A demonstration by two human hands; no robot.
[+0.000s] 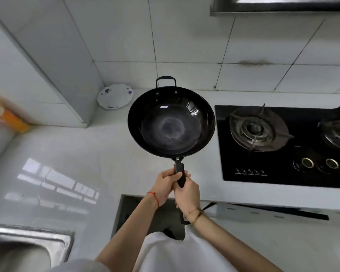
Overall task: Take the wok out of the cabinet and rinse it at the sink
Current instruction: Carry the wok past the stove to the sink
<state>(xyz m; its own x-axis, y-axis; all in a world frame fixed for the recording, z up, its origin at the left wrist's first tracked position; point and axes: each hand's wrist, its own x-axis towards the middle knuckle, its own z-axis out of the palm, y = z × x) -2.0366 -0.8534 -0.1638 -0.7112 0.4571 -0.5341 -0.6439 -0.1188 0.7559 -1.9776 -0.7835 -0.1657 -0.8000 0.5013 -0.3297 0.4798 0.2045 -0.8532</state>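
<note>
- I am holding the wok (pixel 171 122) by its long black handle (pixel 180 174) with both hands, in the middle of the frame, lifted above the white countertop (pixel 71 154).
- My left hand (pixel 166 183) is wrapping around the handle from the left side, fingers curled shut on it; a red string is sitting on that wrist.
- My right hand (pixel 186 193) is gripping the same handle just below and to the right of the left hand, touching it; a thin gold bracelet is showing on that wrist.
- The wok is sitting open side up, its dark bowl showing a pale ring-shaped mark at the bottom, and its small loop handle (pixel 165 81) is pointing toward the tiled wall at the top of the frame.
- The black gas stove (pixel 283 146) is lying just to the right of the wok, with one burner near it and another at the right edge.
- A white plate (pixel 115 96) with small purple flowers is leaning in the corner above and left of the wok.
- The steel sink (pixel 28 244) is showing in the lower left of the frame, well apart from the wok.
- An orange, blurred container (pixel 6 114) is standing at the left edge.
- A dark cabinet opening (pixel 133 211) is showing below the counter edge, under my forearms.
</note>
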